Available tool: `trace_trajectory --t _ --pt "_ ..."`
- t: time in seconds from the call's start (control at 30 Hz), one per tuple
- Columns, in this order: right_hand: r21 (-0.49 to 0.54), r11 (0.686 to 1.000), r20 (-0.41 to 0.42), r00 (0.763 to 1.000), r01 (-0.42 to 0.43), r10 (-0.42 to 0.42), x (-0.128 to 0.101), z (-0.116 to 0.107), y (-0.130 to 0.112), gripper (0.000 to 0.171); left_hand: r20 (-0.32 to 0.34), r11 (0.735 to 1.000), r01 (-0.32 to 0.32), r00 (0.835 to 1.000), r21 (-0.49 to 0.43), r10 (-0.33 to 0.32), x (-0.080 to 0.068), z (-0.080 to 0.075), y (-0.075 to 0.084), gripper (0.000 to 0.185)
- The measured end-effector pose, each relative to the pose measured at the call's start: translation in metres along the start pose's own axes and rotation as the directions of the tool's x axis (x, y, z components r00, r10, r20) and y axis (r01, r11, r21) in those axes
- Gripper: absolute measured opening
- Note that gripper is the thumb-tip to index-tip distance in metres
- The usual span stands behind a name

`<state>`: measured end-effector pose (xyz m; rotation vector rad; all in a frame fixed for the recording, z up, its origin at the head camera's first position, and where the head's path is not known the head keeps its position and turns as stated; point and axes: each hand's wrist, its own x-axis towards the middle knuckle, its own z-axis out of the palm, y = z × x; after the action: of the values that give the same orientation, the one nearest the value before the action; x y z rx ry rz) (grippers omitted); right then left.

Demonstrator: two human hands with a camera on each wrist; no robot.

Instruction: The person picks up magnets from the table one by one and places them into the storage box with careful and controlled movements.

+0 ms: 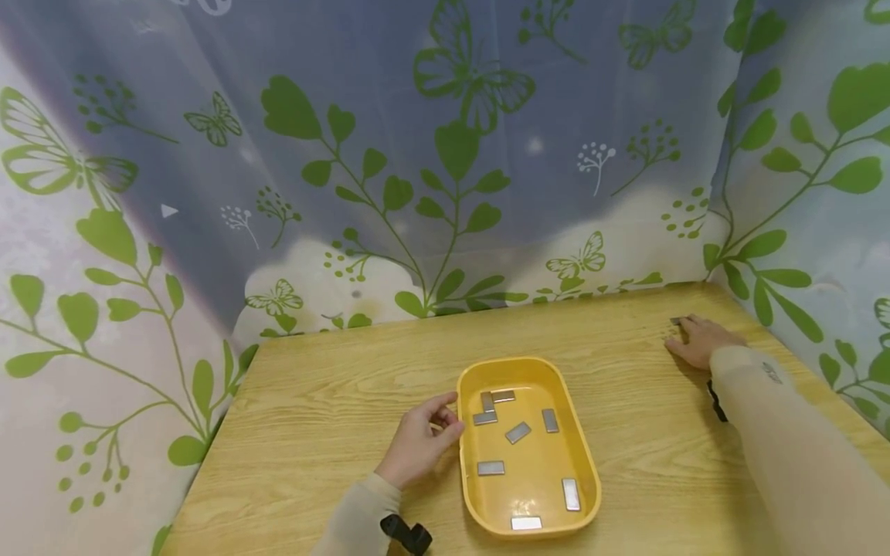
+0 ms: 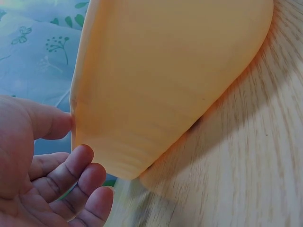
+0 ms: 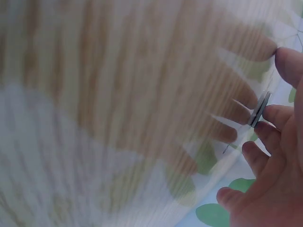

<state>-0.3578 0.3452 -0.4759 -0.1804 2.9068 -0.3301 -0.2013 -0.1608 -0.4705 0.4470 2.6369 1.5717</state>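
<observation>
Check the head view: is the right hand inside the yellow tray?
No. The right hand rests on the wooden table far to the right of the yellow tray, fingertips at a small metal piece.

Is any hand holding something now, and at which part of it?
The right hand pinches a small metal plate by its thin edges. The left hand only touches the yellow tray at its rim.

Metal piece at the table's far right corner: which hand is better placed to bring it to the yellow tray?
Right. The right hand already has its fingertips at the metal piece near the far right corner, seemingly pinching it. The left hand is at the yellow tray, thumb touching its rim, likely steadying it.
</observation>
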Motion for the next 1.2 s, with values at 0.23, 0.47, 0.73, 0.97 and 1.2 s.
trace_trajectory --t 0.23,0.47,0.73,0.97,1.2 --pt "0.031 0.999 0.037 0.999 -0.008 0.007 0.001 0.002 0.002 0.101 0.000 1.000 0.009 1.000 -0.013 -0.009 -0.001 -0.001 0.002 0.047" --pt "0.019 0.999 0.055 0.997 -0.050 0.049 -0.001 -0.001 -0.003 0.095 0.004 1.000 0.003 1.000 -0.014 -0.003 0.000 0.000 0.001 0.046" --pt "-0.038 0.998 0.057 0.997 -0.055 0.057 -0.005 -0.002 -0.011 0.087 0.003 1.000 -0.004 1.000 0.006 0.004 -0.001 -0.001 0.002 0.045" --pt "-0.050 0.997 0.062 0.996 -0.058 0.061 -0.014 0.001 -0.023 0.090 -0.001 1.000 -0.003 1.000 0.011 0.003 -0.002 -0.001 0.001 0.046" --pt "-0.075 0.997 0.026 0.999 -0.036 0.038 -0.023 0.008 -0.033 0.095 0.000 1.000 -0.011 1.000 0.017 0.011 0.000 0.000 -0.001 0.046"
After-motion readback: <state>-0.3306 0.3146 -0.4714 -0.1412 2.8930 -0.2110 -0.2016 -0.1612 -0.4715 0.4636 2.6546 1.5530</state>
